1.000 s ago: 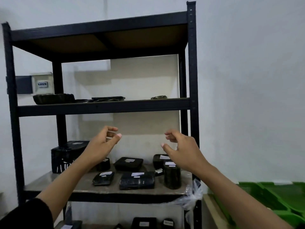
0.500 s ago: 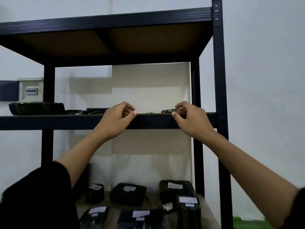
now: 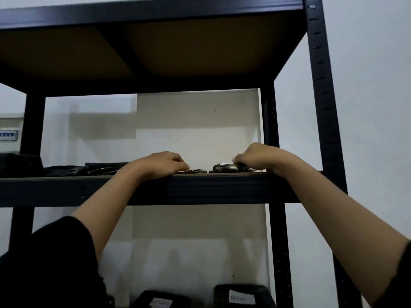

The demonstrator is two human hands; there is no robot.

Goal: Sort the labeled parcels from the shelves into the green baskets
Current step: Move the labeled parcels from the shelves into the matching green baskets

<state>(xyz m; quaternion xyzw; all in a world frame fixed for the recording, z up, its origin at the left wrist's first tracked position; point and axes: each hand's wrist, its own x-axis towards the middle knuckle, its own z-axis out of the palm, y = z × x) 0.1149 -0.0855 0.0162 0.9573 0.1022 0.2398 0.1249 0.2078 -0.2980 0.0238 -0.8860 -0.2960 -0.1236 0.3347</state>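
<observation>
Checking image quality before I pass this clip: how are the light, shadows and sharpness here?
Head view: dim overall; the parcel under the right hand is dark and soft, its label unreadable; the left hand looks slightly blurred; shelf shadows fall on the back wall; the uprights lean from wide-angle distortion.

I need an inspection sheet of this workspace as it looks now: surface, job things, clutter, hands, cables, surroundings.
Surface: upper shelf of a black metal rack, seen from below its edge.
Job's things: small dark parcel near the shelf's right end; more dark parcels to the left; two labeled parcels on the shelf below.
Clutter: nothing seen.
Hands: left hand rests curled on the shelf edge, grip unclear; right hand fingers curled on the small dark parcel.
Cables: nothing seen.
Surroundings: white wall; wall box at left.
</observation>
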